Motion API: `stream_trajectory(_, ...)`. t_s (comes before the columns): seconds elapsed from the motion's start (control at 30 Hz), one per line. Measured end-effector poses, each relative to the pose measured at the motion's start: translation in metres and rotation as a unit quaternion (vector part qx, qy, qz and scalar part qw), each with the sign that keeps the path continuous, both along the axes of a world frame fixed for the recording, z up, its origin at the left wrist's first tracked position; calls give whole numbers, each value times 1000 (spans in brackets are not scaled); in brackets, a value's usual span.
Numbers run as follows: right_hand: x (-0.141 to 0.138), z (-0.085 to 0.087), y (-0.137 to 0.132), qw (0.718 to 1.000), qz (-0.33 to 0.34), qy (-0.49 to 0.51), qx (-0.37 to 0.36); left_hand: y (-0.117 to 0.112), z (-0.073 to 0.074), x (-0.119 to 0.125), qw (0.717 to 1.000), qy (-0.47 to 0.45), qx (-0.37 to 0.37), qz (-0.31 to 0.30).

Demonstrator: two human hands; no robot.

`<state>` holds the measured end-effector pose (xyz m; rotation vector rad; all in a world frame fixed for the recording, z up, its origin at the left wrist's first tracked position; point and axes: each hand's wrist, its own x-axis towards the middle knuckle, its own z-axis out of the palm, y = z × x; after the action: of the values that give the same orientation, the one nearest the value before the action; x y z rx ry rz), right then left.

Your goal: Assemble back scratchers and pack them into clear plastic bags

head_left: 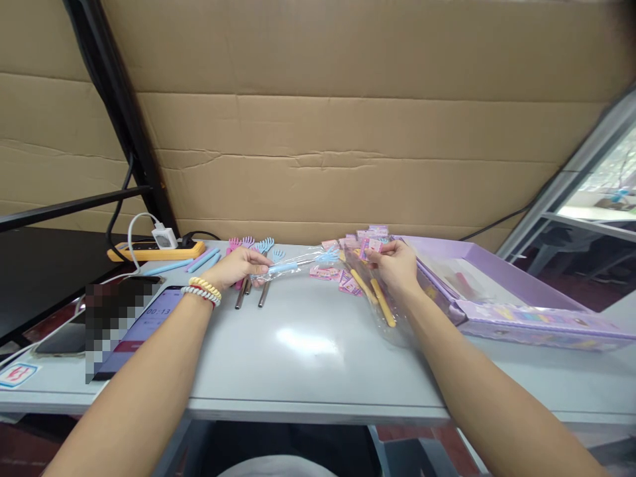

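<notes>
My left hand (239, 267) is closed on the handle end of a light-blue back scratcher (283, 267) in a clear plastic sleeve. Its claw-shaped head points right, toward my other hand. Between the fingers of my right hand (399, 266) is a small pink printed card (370, 248). Below that hand, yellow-handled sticks (382, 303) lie in clear plastic. More pink cards (350, 283) are scattered between the hands. Beside and behind my left hand lie several loose back scratchers with pink, purple and blue claw heads (265, 244) and metal rods.
An open lilac box (536, 320) stands on the right of the grey table (308, 377). At left are blue and purple tubes (203, 260), a yellow power strip (144, 251) with a white plug, and a phone (144, 331). Cardboard (348, 132) backs the table.
</notes>
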<state>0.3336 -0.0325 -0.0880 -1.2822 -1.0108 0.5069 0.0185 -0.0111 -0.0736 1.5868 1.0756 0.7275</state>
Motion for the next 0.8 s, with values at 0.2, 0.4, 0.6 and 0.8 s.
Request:
stream_trajectory(0.2, 0, 1, -1, 1000, 3, -14, -6, -1, 1, 2, 1000, -3, 5, 3)
stream_trajectory(0.4, 0, 1, -2, 999, 26, -28, 5, -1, -2, 5, 1000, -15, 3, -15)
stream_trajectory(0.6, 0, 2, -5, 995, 74, -62, -17, 0, -3, 5, 1000, -15, 9, -20)
stream_trajectory(0.8, -4, 1, -3, 990, 132, -32, -29, -2, 0, 4, 1000, -15, 7, -9)
